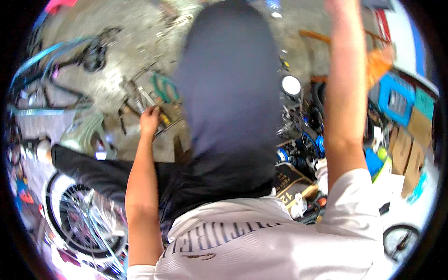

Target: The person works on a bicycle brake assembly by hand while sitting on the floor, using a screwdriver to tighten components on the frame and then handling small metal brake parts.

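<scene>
My left hand (150, 120) is low over a cluster of tools on the floor, its fingers curled together. Whatever they may hold is hidden. Right beside the fingers lies a tool with a yellow handle (164, 120), and just beyond them is a long silvery tool (146, 96). A looped green object (164, 87) rests a little farther off. My right arm stretches far forward, and my right hand (336, 4) is blurred and cut by the top edge, so its fingers cannot be made out.
At the left are a bicycle frame (51, 77), a pale green plastic stool (84, 133) and a spoked wheel (58, 224). On the right, bicycle parts (298, 123) crowd the floor beside a blue plastic case (395, 97), cardboard boxes (401, 151) and an orange cloth (379, 65).
</scene>
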`<state>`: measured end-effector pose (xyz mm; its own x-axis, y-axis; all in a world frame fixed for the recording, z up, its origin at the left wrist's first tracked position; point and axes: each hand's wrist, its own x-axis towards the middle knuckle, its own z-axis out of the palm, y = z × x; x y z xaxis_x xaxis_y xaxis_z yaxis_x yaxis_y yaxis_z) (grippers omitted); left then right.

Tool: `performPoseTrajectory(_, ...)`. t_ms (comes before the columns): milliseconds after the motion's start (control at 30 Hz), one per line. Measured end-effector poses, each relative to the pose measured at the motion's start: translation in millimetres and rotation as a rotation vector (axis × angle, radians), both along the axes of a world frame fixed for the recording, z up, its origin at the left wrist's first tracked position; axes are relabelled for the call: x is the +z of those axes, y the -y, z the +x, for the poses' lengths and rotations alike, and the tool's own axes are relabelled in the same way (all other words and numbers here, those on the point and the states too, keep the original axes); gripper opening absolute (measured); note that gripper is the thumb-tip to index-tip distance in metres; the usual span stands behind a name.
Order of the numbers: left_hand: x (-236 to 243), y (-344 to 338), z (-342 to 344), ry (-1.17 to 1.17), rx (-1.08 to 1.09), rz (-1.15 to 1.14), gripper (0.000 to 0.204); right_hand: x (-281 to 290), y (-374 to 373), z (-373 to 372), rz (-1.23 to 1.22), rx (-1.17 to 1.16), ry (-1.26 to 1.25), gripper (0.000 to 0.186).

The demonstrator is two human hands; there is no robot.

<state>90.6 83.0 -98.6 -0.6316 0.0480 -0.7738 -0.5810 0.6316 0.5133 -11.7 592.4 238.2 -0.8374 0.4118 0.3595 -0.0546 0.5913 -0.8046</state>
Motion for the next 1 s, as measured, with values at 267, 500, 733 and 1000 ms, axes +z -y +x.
performPoseTrajectory(267, 28.4, -0.7, 14.7, -0.041, 0.055, 0.006, 0.040, -215.3, 6.4, 369.2, -0.184, -0.464, 0.820, 0.039)
performPoseTrajectory(500, 46.3, -5.2, 17.8, -0.057, -0.019, -0.058, 0.039, -267.1, 148.0, 522.6, -1.004, -0.748, 0.969, 0.024)
performPoseTrajectory(733, 58.0, 0.3, 24.9, -0.064, -0.032, -0.091, 0.039, -306.7, 168.5, 544.5, -0.695, -0.515, 1.166, 0.027)
performPoseTrajectory(1000, 62.3, 6.0, 31.0, -0.043, -0.052, -0.119, 0.038, -300.3, 166.3, 559.6, -0.884, -0.622, 1.189, 0.023)
